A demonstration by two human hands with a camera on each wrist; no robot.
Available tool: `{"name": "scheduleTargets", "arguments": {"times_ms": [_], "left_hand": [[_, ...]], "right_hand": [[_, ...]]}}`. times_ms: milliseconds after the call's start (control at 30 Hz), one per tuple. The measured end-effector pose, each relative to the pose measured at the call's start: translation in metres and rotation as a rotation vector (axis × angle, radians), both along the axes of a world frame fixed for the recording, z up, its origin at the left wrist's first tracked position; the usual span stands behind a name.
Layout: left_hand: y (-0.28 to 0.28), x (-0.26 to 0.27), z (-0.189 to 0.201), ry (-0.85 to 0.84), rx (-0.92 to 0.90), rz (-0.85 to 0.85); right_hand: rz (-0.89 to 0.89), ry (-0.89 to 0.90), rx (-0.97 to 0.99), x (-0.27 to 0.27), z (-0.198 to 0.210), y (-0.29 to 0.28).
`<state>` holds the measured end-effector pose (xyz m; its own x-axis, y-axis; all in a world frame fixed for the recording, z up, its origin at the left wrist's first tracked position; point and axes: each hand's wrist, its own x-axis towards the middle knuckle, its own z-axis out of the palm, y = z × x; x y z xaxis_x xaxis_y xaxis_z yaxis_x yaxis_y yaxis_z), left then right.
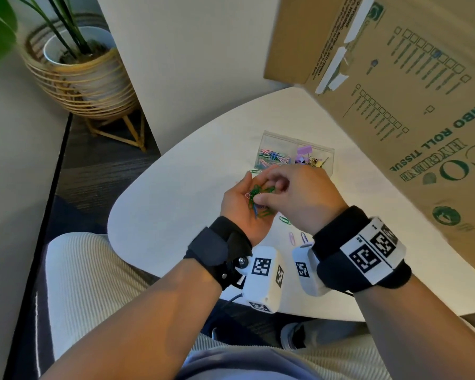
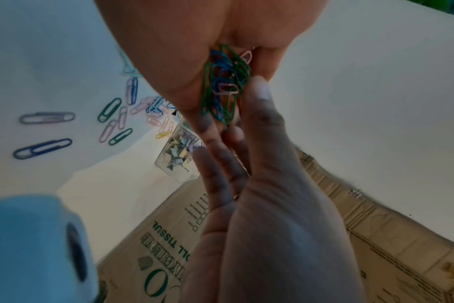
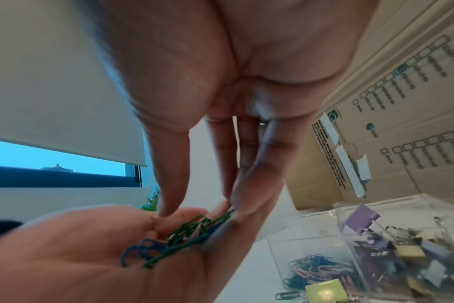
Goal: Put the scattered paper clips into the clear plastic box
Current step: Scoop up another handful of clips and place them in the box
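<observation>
My left hand (image 1: pixel 237 201) is turned palm up above the white table and cups a bunch of green, blue and pink paper clips (image 1: pixel 258 200). My right hand (image 1: pixel 299 196) reaches over it. Its thumb (image 2: pixel 257 88) and fingertips (image 3: pixel 244 205) pinch into the bunch (image 3: pixel 184 233). Just beyond both hands stands the clear plastic box (image 1: pixel 296 152), open on top. Its left compartment holds paper clips (image 3: pixel 314 268) and its right one binder clips (image 3: pixel 402 252). Several loose paper clips (image 2: pixel 111 121) lie scattered on the table under and beside my hands.
A big cardboard carton (image 1: pixel 412 105) stands on the table's right side, close behind the box. The rounded table edge (image 1: pixel 126 256) runs near my lap. A potted plant (image 1: pixel 80 67) in a woven stand sits on the floor at far left.
</observation>
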<state>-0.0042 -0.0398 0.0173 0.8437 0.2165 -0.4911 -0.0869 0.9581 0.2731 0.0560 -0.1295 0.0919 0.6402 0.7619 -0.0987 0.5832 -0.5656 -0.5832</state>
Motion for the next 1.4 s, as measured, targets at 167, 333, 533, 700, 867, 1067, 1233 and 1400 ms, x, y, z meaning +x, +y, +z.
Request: {"name": "scheduleTargets", "arguments": {"times_ms": [167, 333, 533, 700, 867, 1067, 1233, 1400], "left_hand": [[-0.001, 0.004, -0.006, -0.016, -0.086, 0.01], [-0.001, 0.003, -0.012, -0.044, -0.123, -0.011], [0.008, 0.005, 0.001, 0.007, 0.016, 0.014], [0.007, 0.005, -0.001, 0.028, 0.018, 0.029], [0.004, -0.004, -0.011, 0.057, -0.042, 0.073], [0.005, -0.01, -0.014, 0.073, -0.044, 0.063], [0.012, -0.009, -0.012, 0.057, -0.047, 0.066], [0.02, -0.005, -0.014, 0.062, -0.041, 0.112]], "right_hand": [[0.04, -0.073, -0.093, -0.009, -0.01, 0.01], [0.059, -0.048, -0.122, -0.012, -0.018, 0.016], [-0.137, 0.179, 0.174, -0.003, -0.02, 0.012], [-0.272, 0.422, 0.38, 0.002, -0.022, 0.009], [-0.442, 0.442, 0.505, 0.042, -0.014, 0.017], [-0.511, 0.221, 0.351, 0.095, -0.027, 0.052], [-0.325, 0.105, -0.002, 0.093, -0.035, 0.051], [-0.144, 0.072, 0.102, 0.042, -0.017, 0.031]]}}
